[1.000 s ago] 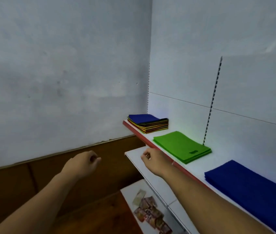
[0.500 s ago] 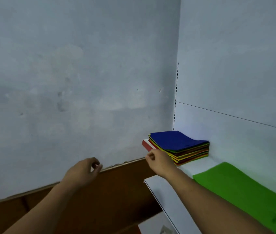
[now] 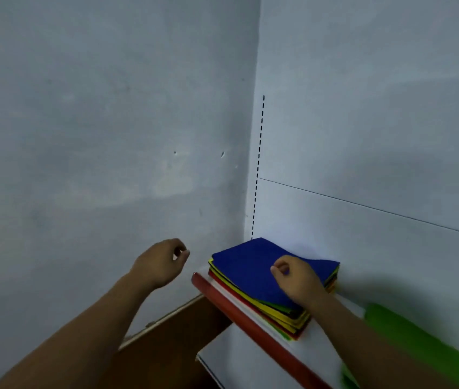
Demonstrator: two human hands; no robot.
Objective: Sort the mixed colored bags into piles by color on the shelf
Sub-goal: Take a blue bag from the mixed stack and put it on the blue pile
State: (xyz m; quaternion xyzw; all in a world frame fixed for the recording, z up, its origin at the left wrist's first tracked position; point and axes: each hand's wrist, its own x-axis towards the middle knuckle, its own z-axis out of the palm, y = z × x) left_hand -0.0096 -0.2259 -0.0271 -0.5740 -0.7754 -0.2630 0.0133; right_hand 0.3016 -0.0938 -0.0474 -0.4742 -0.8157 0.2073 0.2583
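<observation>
A mixed stack of bags (image 3: pixel 292 318) in yellow, red and green layers lies at the shelf's left end, with a blue bag (image 3: pixel 250 265) on top. My right hand (image 3: pixel 297 279) is over the blue bag, its fingers curled and thumb against the forefinger; whether it pinches the fabric is unclear. My left hand (image 3: pixel 163 261) hovers left of the shelf, loosely curled and holding nothing. A green pile (image 3: pixel 419 341) lies to the right of the stack, partly behind my right forearm.
The white shelf (image 3: pixel 321 349) has a red front edge (image 3: pixel 250 324), and a lower white shelf (image 3: pixel 222 360) sits beneath it. A grey wall stands on the left, a white back panel behind the shelf, and brown wood panelling (image 3: pixel 172 346) below.
My view has swung left and closer to the mixed stack. My right hand moved from the shelf's front edge onto the blue top bag. My left hand rose slightly.
</observation>
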